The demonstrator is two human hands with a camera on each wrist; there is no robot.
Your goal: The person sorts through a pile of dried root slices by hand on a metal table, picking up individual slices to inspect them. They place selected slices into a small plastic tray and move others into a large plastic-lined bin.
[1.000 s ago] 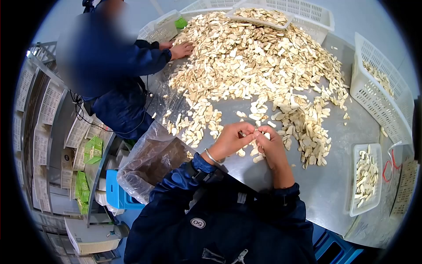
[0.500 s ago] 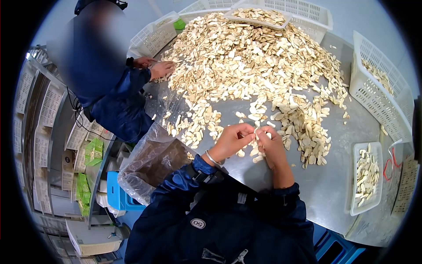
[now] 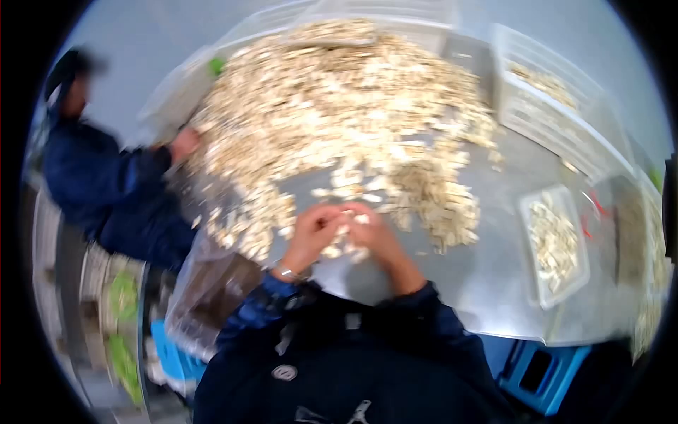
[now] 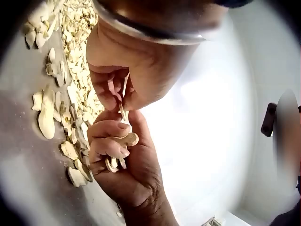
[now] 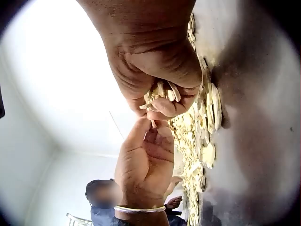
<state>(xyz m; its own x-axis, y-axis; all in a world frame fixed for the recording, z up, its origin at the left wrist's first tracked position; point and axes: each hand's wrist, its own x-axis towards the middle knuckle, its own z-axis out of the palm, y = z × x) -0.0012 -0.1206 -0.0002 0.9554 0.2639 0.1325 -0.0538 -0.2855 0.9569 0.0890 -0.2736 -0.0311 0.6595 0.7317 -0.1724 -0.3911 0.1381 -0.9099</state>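
1. Nearest, the right hand (image 3: 379, 242) has its fingers curled in, gripping several slices (image 5: 164, 92) against the palm. The left hand (image 3: 313, 237), wearing a smooth metal bangle (image 5: 140, 209), has thumb and fingers closed in a pinch on one thin slice (image 4: 123, 112) where the two hands meet.

2. The head view has swung rightward and blurred in the last half second, sliding the scene leftward, while the hands remain together over the table. I judge that the gaze shifted and the work with the slices goes on uninterrupted.

3. The slices look dry, flat and stiff: cream to tan, elongated, with rounded ends and slightly curled edges. Which plant they come from I cannot tell.

4. Beneath is the grey metal table (image 3: 494, 283), dull and lightly scuffed. A crinkled translucent plastic bag (image 3: 189, 304) stands open beside the left forearm; off to the right, a shallow white tray (image 3: 569, 286) holds more slices, with a thin red cord (image 3: 599, 205) beside it.

5. Beyond the hands spreads a broad, rough heap (image 3: 332, 99) of slices, with a white plastic crate (image 3: 544, 131) at its right.

6. A second person (image 3: 106, 177) in dark blue reaches to the heap's left edge.
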